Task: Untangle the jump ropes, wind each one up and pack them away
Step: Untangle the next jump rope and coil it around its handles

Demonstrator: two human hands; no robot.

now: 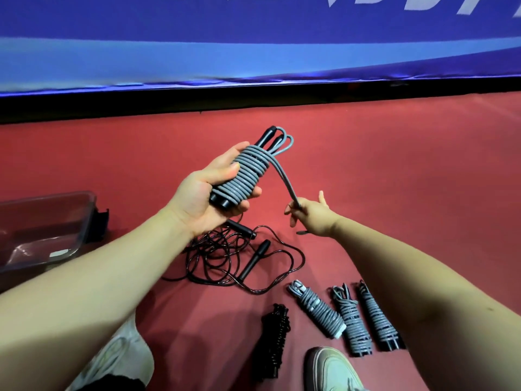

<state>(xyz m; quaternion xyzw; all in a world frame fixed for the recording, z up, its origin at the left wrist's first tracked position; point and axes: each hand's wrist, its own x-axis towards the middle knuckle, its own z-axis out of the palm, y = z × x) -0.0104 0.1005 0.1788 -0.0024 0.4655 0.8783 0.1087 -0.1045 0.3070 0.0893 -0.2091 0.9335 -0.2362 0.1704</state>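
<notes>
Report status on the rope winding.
Left grip holds wound grey rope; right grip pinches its loose tail. Black rope tangled on floor. Nothing blocking.

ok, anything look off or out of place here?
Only the black jump rope: it sprawls in a loose tangle on the floor, handles apart, unlike the wound bundles. The gray rope in the left hand has a loose tail, pinched by the right hand. No damage visible.

The red floor (394,165) carries one loose black rope (255,261), four wound ropes (351,320) and a bin (42,210).
</notes>
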